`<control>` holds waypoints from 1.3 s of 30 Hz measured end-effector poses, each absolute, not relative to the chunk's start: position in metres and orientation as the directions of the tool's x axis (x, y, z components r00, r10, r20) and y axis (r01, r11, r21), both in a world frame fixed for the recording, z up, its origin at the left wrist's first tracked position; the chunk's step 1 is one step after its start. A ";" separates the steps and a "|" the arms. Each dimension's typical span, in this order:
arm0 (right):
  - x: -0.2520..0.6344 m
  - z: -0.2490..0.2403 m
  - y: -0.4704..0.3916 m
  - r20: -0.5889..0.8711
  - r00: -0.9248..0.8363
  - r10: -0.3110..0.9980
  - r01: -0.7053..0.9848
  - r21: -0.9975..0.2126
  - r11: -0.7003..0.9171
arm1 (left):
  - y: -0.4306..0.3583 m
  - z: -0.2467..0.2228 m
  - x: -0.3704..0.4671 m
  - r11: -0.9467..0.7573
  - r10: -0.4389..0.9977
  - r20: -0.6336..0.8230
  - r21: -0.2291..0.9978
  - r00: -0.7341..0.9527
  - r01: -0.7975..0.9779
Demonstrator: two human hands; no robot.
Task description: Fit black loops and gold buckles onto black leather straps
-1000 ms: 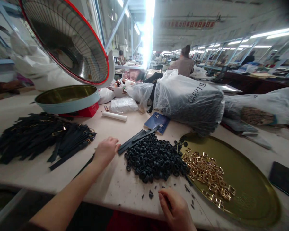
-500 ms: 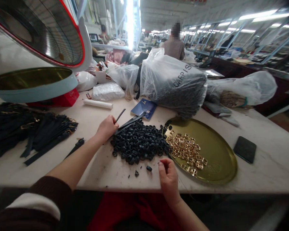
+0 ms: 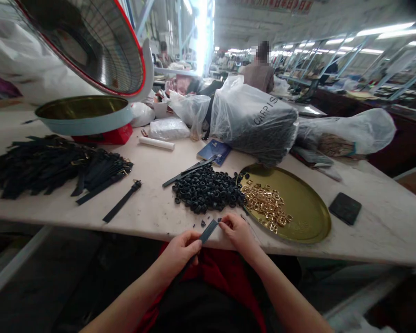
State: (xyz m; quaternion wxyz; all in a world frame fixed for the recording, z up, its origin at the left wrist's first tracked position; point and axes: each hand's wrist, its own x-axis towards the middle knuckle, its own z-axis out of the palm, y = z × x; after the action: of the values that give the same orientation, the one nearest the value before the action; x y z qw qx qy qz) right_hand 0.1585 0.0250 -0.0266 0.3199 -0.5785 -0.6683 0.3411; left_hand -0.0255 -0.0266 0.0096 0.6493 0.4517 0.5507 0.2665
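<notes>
My left hand (image 3: 184,245) is closed around a flat dark strap (image 3: 208,231), whose end points up and to the right over the table's front edge. Close to that end, the fingers of my right hand (image 3: 236,231) are pinched together. A tiny dark bit shows at their tips, too small to name. Just beyond both hands lies a heap of small black loops (image 3: 208,189). Gold buckles (image 3: 266,203) lie on an oval gold tray (image 3: 308,217) to the right. Several loose straps (image 3: 190,171) rest along the heap's far left side.
On the left are a pile of black straps with buckles (image 3: 45,166), one single strap (image 3: 123,201) and a scale with a round pan (image 3: 86,122). A blue booklet (image 3: 213,151), a stuffed plastic bag (image 3: 253,120) and a black phone-like slab (image 3: 345,208) lie farther out.
My left hand has come back from the loose straps to the table's front edge, bringing a strap. My right hand has turned toward the strap's end. The view has shifted left.
</notes>
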 end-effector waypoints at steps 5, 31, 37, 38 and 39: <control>0.161 -0.013 -0.006 -0.298 -0.143 0.944 -0.149 -0.936 -0.318 | -0.044 0.022 -0.020 0.552 0.798 -0.543 0.833 0.260 0.044; 0.149 -0.017 -0.026 -0.551 -0.214 0.807 -0.555 -0.611 -0.564 | -0.028 0.010 -0.016 0.070 0.915 -0.281 0.818 0.291 0.571; 0.147 -0.012 -0.030 -0.469 -0.182 0.864 -0.459 -0.737 -0.496 | -0.030 0.014 -0.017 0.067 0.904 -0.305 0.793 0.299 0.605; 0.147 -0.013 -0.032 -0.464 -0.174 0.869 -0.421 -0.763 -0.491 | -0.030 0.015 -0.017 0.050 0.899 -0.311 0.772 0.309 0.634; 0.147 -0.013 -0.033 -0.456 -0.167 0.874 -0.369 -0.794 -0.484 | -0.030 0.016 -0.017 0.029 0.893 -0.318 0.749 0.320 0.662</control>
State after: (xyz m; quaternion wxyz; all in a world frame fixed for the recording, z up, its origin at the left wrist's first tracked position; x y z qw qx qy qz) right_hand 0.1472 -0.0333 -0.0133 0.4337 -0.4782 -0.2644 0.7165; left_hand -0.0168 -0.0301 0.0162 0.4380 0.6842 0.5681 0.1314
